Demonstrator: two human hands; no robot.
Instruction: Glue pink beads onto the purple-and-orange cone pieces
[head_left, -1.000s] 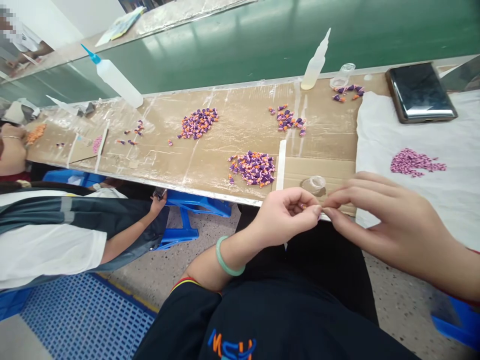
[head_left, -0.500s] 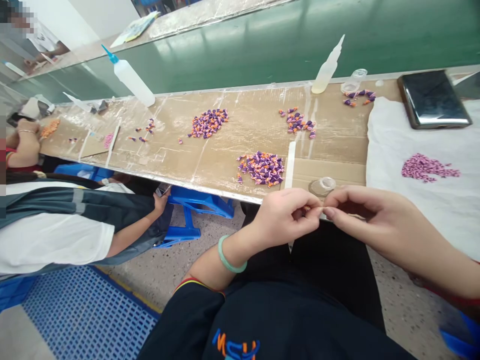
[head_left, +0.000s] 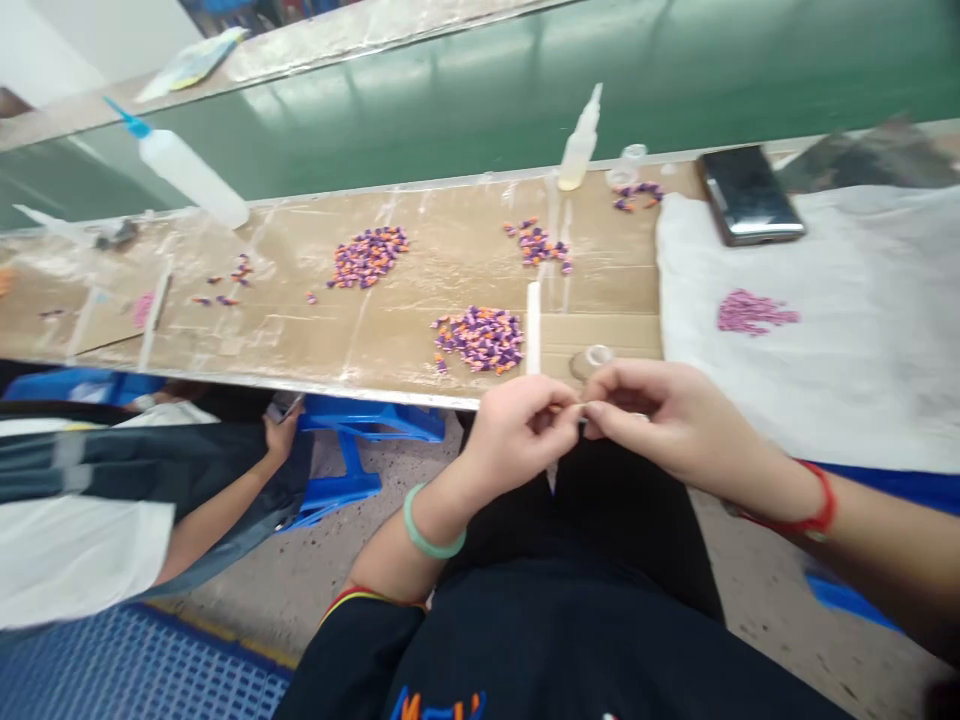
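Observation:
Thumb and forefinger of my left hand (head_left: 517,430) are pinched together at the table's front edge, meeting the pinched fingertips of my right hand (head_left: 652,415). Whatever lies between the fingertips is too small and too covered to name. Just beyond them stands a small clear cup (head_left: 598,357) on the cardboard. To the left of my hands lies a heap of small purple, orange and pink pieces (head_left: 484,338), beside a white strip (head_left: 533,328). On the white cloth (head_left: 705,390) at right rests a pile of tiny pink pieces (head_left: 754,312).
Two more groups of purple-orange pieces (head_left: 369,257) lie farther back. A small dropper bottle (head_left: 580,145), a larger blue-tipped bottle (head_left: 191,175) and a black phone-like device (head_left: 750,195) stand or lie along the green belt (head_left: 435,120). A seated co-worker's hand (head_left: 281,435) holds a phone at left.
The view has shifted, so the table's contents appear farther left. My hands stay pinched together at the table edge, and the red band on my right wrist now shows.

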